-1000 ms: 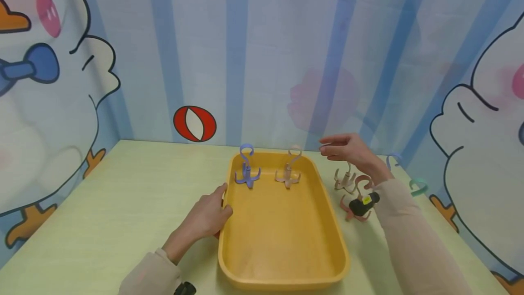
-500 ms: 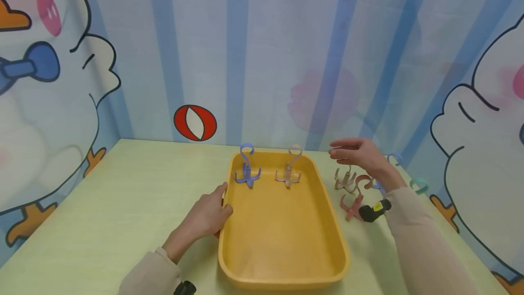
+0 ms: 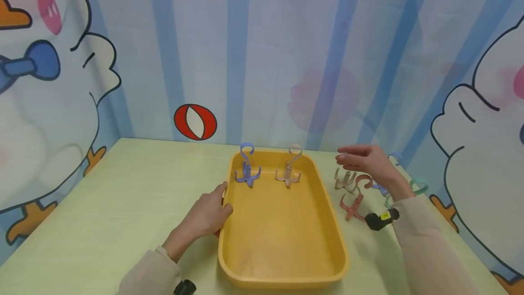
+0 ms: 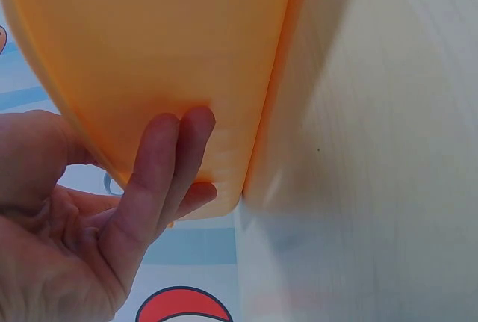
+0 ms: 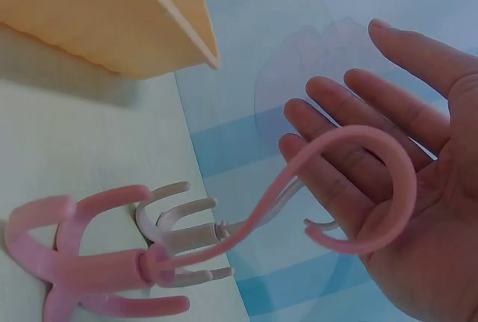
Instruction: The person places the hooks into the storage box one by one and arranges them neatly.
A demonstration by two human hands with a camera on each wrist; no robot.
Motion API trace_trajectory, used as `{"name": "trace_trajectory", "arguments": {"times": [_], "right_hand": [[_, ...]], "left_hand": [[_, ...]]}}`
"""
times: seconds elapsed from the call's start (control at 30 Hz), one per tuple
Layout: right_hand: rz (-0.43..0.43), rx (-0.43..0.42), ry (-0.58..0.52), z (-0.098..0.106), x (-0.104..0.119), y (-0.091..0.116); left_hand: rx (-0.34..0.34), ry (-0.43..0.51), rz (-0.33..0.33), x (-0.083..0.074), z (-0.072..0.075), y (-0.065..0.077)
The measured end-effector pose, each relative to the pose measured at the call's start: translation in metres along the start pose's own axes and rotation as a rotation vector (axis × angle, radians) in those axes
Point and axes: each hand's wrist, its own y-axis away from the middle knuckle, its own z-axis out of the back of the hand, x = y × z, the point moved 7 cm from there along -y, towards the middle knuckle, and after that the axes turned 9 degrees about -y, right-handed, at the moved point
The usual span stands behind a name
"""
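My left hand (image 3: 206, 213) pinches the left wall of a yellow tray (image 3: 282, 236); in the left wrist view its fingers (image 4: 160, 161) lie against the outer side while the thumb goes over the rim. Inside the tray's far end stand a purple multi-prong hanging hook (image 3: 247, 175) and a beige one (image 3: 288, 175). Right of the tray, my right hand (image 3: 374, 165) hovers empty with fingers extended, above a cream hook (image 3: 344, 181). A pink hook (image 5: 104, 271) stands nearer, its curved top overlapping the palm in the right wrist view.
Partly hidden behind the right forearm are a blue hook (image 3: 381, 189) and a green hook (image 3: 419, 187). A striped cartoon curtain (image 3: 270, 58) hangs at the back edge of the pale green table (image 3: 143, 204).
My right hand has moved to the right and slightly down, uncovering more of the pink and blue hooks. The left hand and tray stay in place.
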Motion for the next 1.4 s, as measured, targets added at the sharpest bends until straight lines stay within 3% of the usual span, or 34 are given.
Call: {"name": "trace_trajectory", "arguments": {"times": [0.33, 0.9, 1.4], "right_hand": [[-0.051, -0.046, 0.046, 0.008, -0.010, 0.015], [-0.002, -0.071, 0.071, 0.012, -0.024, 0.023], [0.010, -0.079, 0.067, 0.011, -0.022, 0.027]], "left_hand": [[0.003, -0.008, 0.012, -0.001, 0.001, 0.001], [0.007, 0.006, 0.003, -0.001, 0.000, 0.000], [0.018, -0.002, 0.020, 0.000, -0.001, 0.001]]}}
